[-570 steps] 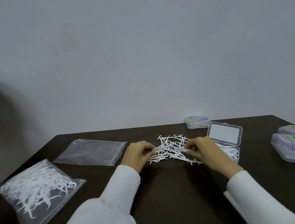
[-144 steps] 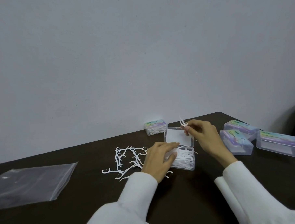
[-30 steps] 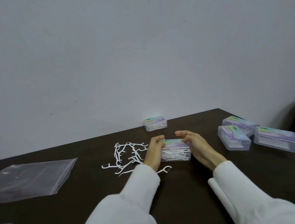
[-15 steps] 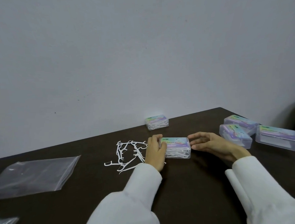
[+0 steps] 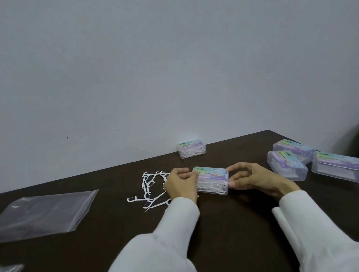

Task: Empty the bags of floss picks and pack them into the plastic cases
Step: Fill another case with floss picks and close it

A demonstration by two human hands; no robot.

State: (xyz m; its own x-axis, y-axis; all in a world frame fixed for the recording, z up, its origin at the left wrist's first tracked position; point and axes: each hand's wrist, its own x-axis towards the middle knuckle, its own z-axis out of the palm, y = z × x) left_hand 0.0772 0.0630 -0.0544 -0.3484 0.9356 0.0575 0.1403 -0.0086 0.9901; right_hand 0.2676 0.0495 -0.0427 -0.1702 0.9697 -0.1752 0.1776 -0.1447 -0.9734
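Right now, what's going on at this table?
A person in white sleeves holds a closed plastic case full of floss picks between the left hand and right hand. Loose floss picks lie left of it, beside an emptied zip bag. One filled case sits by the wall; three cases wait at right.

Both forearms are extended forward from the lower edge of the view, each covered by a white sleeve to the wrist; the left hand (image 5: 181,185) is placed at the left end of the closed case (image 5: 211,180), fingers curled over its upper edge, back of the hand turned toward the camera; the right hand (image 5: 256,180) is held at the right end, thumb and forefinger bent into an arch, fingertips (image 5: 231,183) set against that end wall; the right wrist is lowered close to the table (image 5: 219,226); the case is gripped between the two hands.
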